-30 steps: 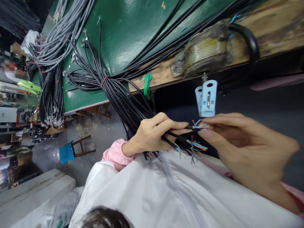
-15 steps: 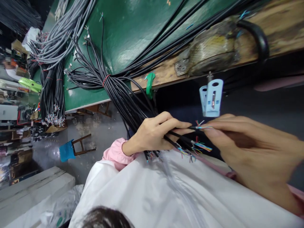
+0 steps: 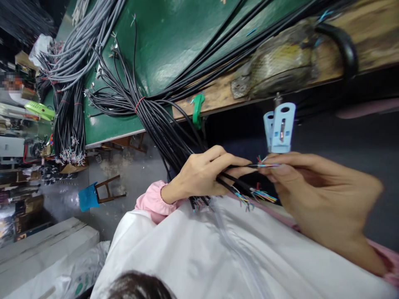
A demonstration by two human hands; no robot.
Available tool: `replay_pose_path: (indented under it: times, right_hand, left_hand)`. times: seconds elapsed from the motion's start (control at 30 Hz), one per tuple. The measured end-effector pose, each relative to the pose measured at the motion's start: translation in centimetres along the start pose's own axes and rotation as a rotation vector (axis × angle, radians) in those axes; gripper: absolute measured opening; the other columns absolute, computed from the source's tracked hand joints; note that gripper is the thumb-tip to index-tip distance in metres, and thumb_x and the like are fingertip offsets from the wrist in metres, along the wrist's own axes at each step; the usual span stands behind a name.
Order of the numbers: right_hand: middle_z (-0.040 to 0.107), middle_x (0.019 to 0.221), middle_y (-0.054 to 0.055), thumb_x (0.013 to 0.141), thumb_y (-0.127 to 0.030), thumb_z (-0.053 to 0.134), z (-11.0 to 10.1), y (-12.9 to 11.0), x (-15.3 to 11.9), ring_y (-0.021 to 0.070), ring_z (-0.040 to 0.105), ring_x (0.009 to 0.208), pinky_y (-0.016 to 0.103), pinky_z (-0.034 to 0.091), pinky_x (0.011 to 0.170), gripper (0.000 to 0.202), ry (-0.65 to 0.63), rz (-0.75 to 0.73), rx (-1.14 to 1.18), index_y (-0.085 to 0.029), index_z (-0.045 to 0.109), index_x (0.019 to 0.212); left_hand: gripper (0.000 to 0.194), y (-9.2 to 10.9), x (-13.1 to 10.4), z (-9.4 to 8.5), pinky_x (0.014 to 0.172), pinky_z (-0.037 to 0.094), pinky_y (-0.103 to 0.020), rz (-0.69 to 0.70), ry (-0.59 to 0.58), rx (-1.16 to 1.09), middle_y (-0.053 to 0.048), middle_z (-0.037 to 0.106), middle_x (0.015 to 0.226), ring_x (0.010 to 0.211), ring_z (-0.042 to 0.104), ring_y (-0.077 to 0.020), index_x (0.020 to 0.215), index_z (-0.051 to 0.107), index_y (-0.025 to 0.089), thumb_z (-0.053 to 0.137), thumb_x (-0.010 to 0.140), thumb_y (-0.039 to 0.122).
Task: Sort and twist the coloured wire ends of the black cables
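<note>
While my left hand (image 3: 205, 172) clamps round black cables (image 3: 163, 135), my right hand (image 3: 324, 193) pinches thin multicoloured wires (image 3: 265, 165), likely straightening; next needs steadiness.

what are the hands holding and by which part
The left hand grips black cables near their stripped ends; the right hand pinches the coloured wires exposed at one cable's end.

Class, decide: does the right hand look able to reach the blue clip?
Probably yes: the blue clip hangs close to the right hand, nothing visible between them, though that hand is pinching coloured wires.
</note>
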State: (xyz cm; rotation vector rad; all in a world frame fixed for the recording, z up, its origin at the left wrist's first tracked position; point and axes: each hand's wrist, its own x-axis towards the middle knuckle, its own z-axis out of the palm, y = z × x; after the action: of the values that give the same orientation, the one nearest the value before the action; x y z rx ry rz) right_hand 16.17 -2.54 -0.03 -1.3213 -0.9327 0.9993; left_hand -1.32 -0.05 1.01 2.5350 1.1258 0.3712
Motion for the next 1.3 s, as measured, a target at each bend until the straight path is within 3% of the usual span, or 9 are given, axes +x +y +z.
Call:
replay_pose_path:
  times: [0.07,0.17,0.3,0.6,0.87,0.97,1.07,1.17,1.3]
  right_hand:
    - [0.07,0.06,0.004,0.071,-0.069,0.077,0.3,0.0,0.0,0.017,0.062,0.046,0.029,0.049,0.041,0.044,-0.014,0.013,0.011,-0.026,0.072,0.063]
    - [0.07,0.061,0.004,0.076,-0.059,0.077,0.4,-0.2,-0.2,0.0187,0.065,0.051,0.031,0.052,0.045,0.035,-0.002,-0.034,-0.027,-0.027,0.073,0.064]
    - [0.071,0.065,0.002,0.074,-0.035,0.079,0.4,-0.1,-0.5,0.0163,0.062,0.051,0.028,0.048,0.044,0.01,0.067,-0.124,-0.094,-0.028,0.075,0.068]
    - [0.066,0.059,0.001,0.072,-0.025,0.074,0.7,-0.5,-0.3,0.0152,0.057,0.048,0.027,0.042,0.042,0.011,0.09,-0.154,-0.132,-0.027,0.071,0.062]
    - [0.072,0.068,0.003,0.067,-0.029,0.079,0.9,0.1,-0.2,0.019,0.064,0.058,0.032,0.049,0.051,0.006,0.091,0.046,0.055,-0.026,0.074,0.069]
    - [0.066,0.06,0.001,0.072,-0.028,0.078,0.8,-0.1,0.4,0.0175,0.06,0.054,0.032,0.045,0.049,0.015,0.096,-0.182,-0.075,-0.027,0.069,0.061]
    - [0.063,0.054,0.0,0.073,-0.037,0.08,0.6,-0.5,1.1,0.0178,0.056,0.052,0.034,0.045,0.05,0.025,0.006,-0.353,-0.091,-0.029,0.065,0.055]
    - [0.058,0.05,0.0,0.066,-0.057,0.084,0.7,-0.8,1.4,0.017,0.053,0.051,0.035,0.045,0.053,0.039,-0.157,-0.195,0.149,-0.029,0.062,0.051]
    - [0.049,0.049,-0.002,0.065,-0.065,0.081,1.3,-1.3,0.9,0.015,0.049,0.05,0.029,0.039,0.045,0.049,-0.268,0.091,0.389,-0.025,0.055,0.051]
  left_hand:
    - [0.026,0.0,0.1,0.2,0.068,0.053,-0.017,-0.002,-0.005,0.008,-0.002,0.066,0.089,0.076,0.062,-0.0082,0.117,0.068,0.014,0.062,0.095,0.025]
    - [0.027,0.1,0.3,0.6,0.066,0.053,-0.018,-0.004,-0.025,0.051,-0.003,0.066,0.092,0.074,0.061,-0.0084,0.118,0.068,0.014,0.061,0.095,0.027]
    - [0.022,0.2,0.6,1.2,0.059,0.051,-0.018,0.052,0.135,0.085,-0.001,0.061,0.082,0.069,0.06,-0.009,0.111,0.071,0.015,0.056,0.096,0.022]
    - [0.017,0.6,1.0,1.5,0.054,0.052,-0.018,0.007,0.305,0.039,0.0,0.059,0.076,0.062,0.057,-0.0088,0.101,0.071,0.016,0.059,0.093,0.024]
    - [0.016,0.7,1.2,1.7,0.05,0.047,-0.018,0.005,0.401,-0.029,0.001,0.059,0.069,0.058,0.056,-0.0083,0.094,0.075,0.015,0.061,0.092,0.022]
    - [0.018,0.4,1.3,0.2,0.058,0.051,-0.016,0.041,0.287,-0.091,0.0,0.065,0.076,0.064,0.062,-0.0068,0.101,0.076,0.014,0.062,0.091,0.014]
    - [0.023,0.2,1.8,-2.3,0.069,0.054,-0.014,0.041,-0.006,-0.187,-0.002,0.072,0.09,0.075,0.068,-0.0058,0.11,0.075,0.015,0.06,0.092,0.011]
    - [0.025,0.2,2.6,-4.5,0.071,0.055,-0.016,0.074,-0.227,-0.255,-0.003,0.074,0.089,0.08,0.071,-0.0086,0.11,0.075,0.015,0.057,0.093,0.012]
    - [0.019,0.7,2.8,-5.0,0.068,0.053,-0.02,0.031,-0.289,-0.263,-0.003,0.072,0.084,0.075,0.069,-0.0113,0.102,0.074,0.015,0.059,0.092,0.018]
